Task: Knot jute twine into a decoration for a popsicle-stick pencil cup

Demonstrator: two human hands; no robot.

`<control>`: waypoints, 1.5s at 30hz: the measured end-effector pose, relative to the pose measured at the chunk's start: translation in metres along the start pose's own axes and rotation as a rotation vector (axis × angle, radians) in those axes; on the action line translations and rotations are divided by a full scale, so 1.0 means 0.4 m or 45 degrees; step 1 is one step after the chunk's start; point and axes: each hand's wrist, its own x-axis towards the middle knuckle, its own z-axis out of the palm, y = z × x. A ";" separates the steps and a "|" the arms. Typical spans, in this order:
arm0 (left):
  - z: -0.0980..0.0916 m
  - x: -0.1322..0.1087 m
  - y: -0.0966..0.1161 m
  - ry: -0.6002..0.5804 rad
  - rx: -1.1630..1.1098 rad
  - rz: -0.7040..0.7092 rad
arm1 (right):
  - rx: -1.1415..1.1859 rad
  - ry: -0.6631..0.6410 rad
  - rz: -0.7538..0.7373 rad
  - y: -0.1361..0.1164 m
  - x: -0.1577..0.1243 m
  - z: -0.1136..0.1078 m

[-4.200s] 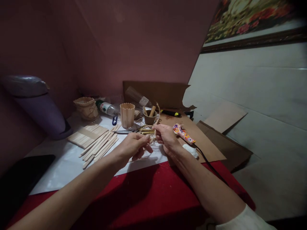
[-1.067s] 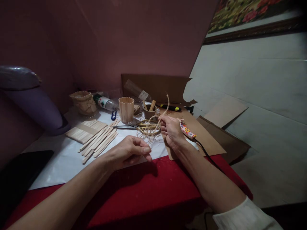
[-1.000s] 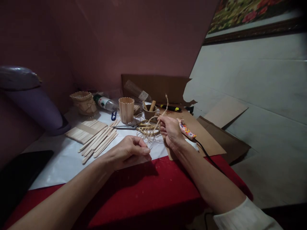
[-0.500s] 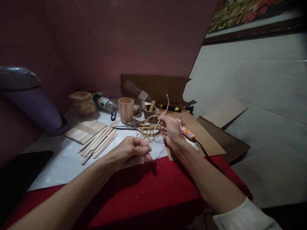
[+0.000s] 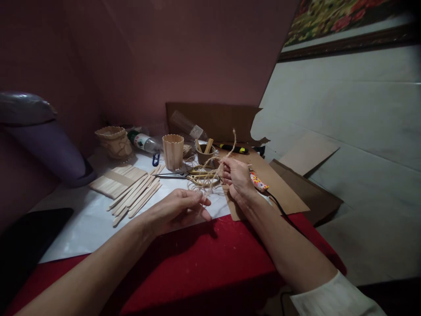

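My right hand is closed in a pinch on jute twine, whose free end stands up above the fingers. More of the twine hangs in loose loops left of that hand, over gold-handled scissors lying on the white sheet. Lower and to the left, my left hand has its thumb against the forefinger and its other fingers loosely curled. A pale wisp shows at the thumb tip, too faint to name. Left of this hand lie loose craft sticks and a banded bundle of sticks.
A craft-stick cup, a decorated pot, a plastic bottle and a small tub stand or lie behind. Cardboard, a utility knife and a flower-patterned corded tool are on the right. Red cloth covers the front.
My right hand has moved slightly right, carrying the twine with it. My left hand has shifted a little right, and its fingers have spread slightly.
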 end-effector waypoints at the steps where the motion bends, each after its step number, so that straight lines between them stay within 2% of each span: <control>1: -0.002 0.000 -0.001 -0.015 -0.017 -0.014 | 0.003 0.004 -0.002 -0.001 0.001 -0.001; 6: -0.014 0.004 -0.008 -0.070 0.076 -0.034 | 0.017 0.004 -0.010 -0.004 0.004 -0.004; 13: -0.004 -0.004 0.000 0.001 0.250 -0.051 | -0.006 0.004 -0.013 -0.003 -0.002 0.001; 22: 0.010 0.000 -0.006 -0.038 0.274 0.022 | -0.011 0.006 -0.012 -0.001 0.000 0.002; 27: 0.005 0.001 -0.008 -0.017 0.307 -0.016 | 0.000 -0.020 -0.015 -0.002 -0.007 0.004; 32: 0.008 0.002 -0.006 0.098 0.507 -0.017 | -0.024 -0.044 -0.005 -0.006 -0.016 0.007; 35: 0.008 0.007 -0.004 0.258 0.631 0.023 | -0.022 -0.070 0.015 -0.007 -0.017 0.007; 37: 0.003 0.011 -0.003 0.416 0.666 0.115 | -0.002 -0.103 0.025 -0.007 -0.019 0.007; 41: 0.000 0.017 -0.001 0.617 0.563 0.308 | 0.047 -0.160 0.057 -0.005 -0.027 0.011; 43: 0.010 0.018 0.003 0.571 0.393 0.351 | 0.058 -0.170 0.072 -0.004 -0.033 0.015; 45: 0.025 0.021 0.005 0.420 0.160 0.359 | 0.067 -0.183 0.081 -0.005 -0.040 0.019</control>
